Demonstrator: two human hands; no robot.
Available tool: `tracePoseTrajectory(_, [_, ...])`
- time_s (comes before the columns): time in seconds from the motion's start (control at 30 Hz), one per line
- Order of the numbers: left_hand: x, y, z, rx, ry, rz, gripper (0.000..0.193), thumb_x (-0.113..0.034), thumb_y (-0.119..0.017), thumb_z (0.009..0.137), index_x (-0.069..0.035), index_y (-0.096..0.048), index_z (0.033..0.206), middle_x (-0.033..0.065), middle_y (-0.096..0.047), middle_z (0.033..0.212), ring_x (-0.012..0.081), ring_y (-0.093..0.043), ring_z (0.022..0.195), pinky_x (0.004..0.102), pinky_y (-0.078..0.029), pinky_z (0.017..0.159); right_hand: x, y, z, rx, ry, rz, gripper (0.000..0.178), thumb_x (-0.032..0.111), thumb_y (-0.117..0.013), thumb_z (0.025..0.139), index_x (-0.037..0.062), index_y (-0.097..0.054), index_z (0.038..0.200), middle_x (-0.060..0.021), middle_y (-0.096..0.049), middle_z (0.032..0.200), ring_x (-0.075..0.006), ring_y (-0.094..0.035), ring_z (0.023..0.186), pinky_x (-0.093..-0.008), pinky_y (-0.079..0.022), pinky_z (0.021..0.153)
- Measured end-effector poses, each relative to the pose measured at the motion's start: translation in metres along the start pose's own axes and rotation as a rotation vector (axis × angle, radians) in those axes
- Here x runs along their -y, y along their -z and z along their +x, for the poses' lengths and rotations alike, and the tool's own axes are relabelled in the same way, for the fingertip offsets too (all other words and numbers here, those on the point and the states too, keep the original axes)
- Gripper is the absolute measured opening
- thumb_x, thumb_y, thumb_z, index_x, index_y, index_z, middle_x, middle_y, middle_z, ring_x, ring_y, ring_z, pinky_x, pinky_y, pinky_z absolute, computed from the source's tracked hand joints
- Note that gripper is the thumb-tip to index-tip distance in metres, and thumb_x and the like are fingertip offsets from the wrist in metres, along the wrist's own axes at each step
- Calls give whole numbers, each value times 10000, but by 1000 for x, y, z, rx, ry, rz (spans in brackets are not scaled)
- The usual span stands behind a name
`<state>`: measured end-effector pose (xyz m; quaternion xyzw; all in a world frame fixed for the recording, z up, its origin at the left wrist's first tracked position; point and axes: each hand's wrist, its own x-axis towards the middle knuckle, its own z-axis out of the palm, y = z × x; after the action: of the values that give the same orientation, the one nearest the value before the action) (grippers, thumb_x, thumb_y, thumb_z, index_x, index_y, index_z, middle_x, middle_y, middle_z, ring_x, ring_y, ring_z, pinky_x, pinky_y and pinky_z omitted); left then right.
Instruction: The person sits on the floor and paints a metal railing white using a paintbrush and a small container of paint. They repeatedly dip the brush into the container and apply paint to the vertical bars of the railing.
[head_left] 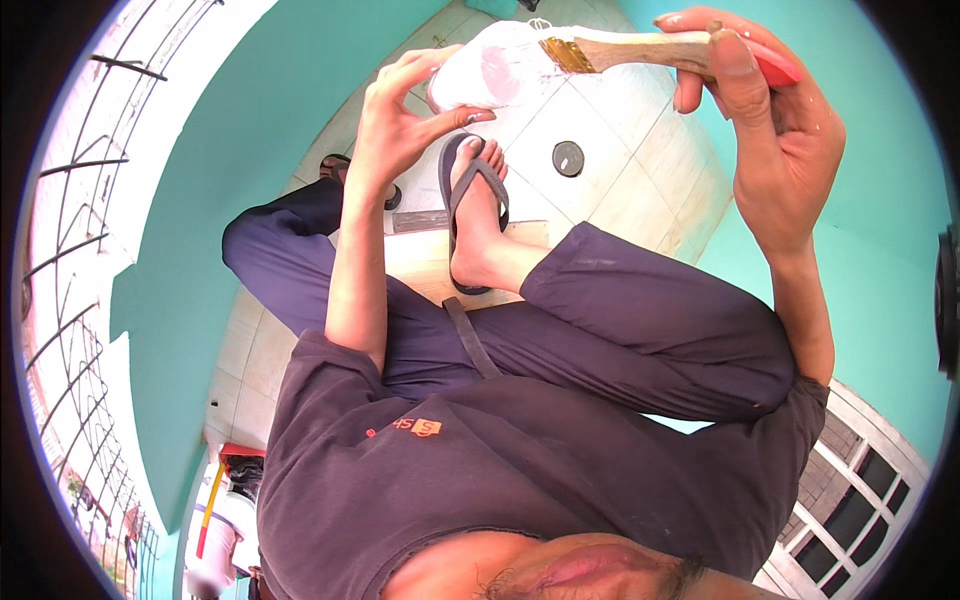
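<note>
My left hand (400,115) is closed round the left end of a white, rounded, bottle-like object (480,80) with a pinkish patch; bright light washes out its exact kind. In my right hand (790,130) is a paintbrush (650,50), gripped by its wooden handle between thumb and fingers. The handle ends in red, and a gold-brown metal band sits near the bristles. Pale bristles at the brush's left end meet the right side of the white object, both raised well above the floor. Where the bristles stop and the object begins is hard to make out.
Beneath my hands lies a pale tiled floor (640,110) with a black round disc (568,158) on it. My sandalled foot (475,210) is near a light wooden board (420,258). Turquoise walls (880,180) stand at both sides; a metal grille (75,230) runs along the left.
</note>
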<state>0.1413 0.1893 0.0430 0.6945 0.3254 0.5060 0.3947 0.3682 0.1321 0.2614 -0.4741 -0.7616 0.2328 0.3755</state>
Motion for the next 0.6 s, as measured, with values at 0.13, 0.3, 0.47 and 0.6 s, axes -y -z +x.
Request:
tracePoseTrajectory(0.13, [1,1,0,-13,-8,-25,542,-149,-893,664,-47,-704,1162,93,-721,1096,245,-663,1041,373,-469,935,17,-4,4,-29,-36,-139,359,250,-504,1065,-61,-681,1092,-126,-700,933,-99,-576,690,-223,-364,589])
tracePoseTrajectory(0.3, [7,1,-1,-23,-13,-31,562,-163,-897,666,-43,-699,1178,103,-718,1092,253,-665,1039,379,-473,942,16,-1,5,-22,-19,-142,373,260,-499,1067,-62,-683,1100,-97,-674,869,-87,-560,701,-221,-353,594])
tracePoseTrajectory(0.47, [5,0,-1,-35,4,-7,577,-189,-904,663,-40,-699,1181,108,-718,1096,254,-665,1046,379,-470,953,15,3,5,-26,-31,-149,405,283,-481,1074,-67,-682,1107,-78,-642,795,-82,-542,703,-222,-351,604])
tracePoseTrajectory(0.6, [7,0,-1,-45,32,-8,578,-194,-906,663,-40,-701,1181,109,-717,1108,255,-664,1052,380,-470,953,14,4,6,-58,-47,-141,424,300,-472,1077,-68,-680,1117,-66,-624,761,-82,-521,703,-225,-353,614])
